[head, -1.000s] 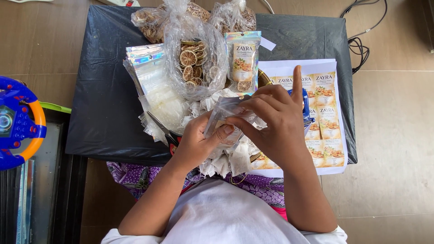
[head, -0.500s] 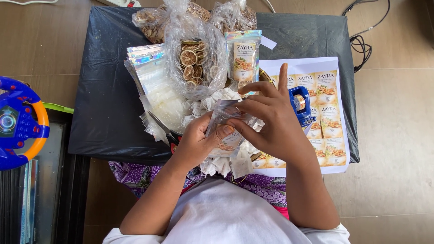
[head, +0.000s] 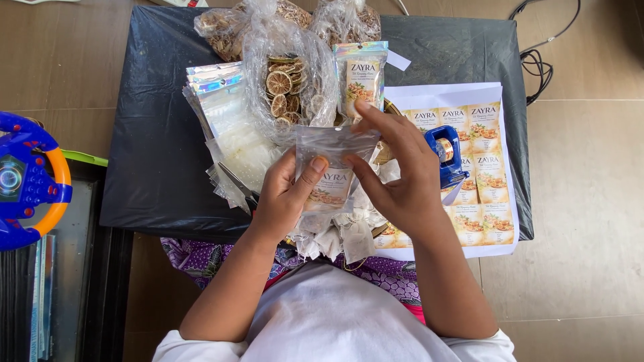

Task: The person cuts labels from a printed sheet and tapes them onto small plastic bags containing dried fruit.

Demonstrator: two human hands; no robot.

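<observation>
Both hands up over the near-middle of the black-covered counter, pinching one small clear pouch with a printed label on its lower front. Left hand clamped on the pouch's left edge, thumb across the front. Right hand clamped on its right side, fingers spread over the top edge. Pouch held upright, above a heap of small white sachets at the counter's near edge. Stack of empty clear pouches to the left. Plastic bag of dried citrus slices just beyond, labelled filled pouch standing beside it. Label sheet at right, blue tape dispenser on it, close to the right hand. Toy steering wheel far left, off the counter.
</observation>
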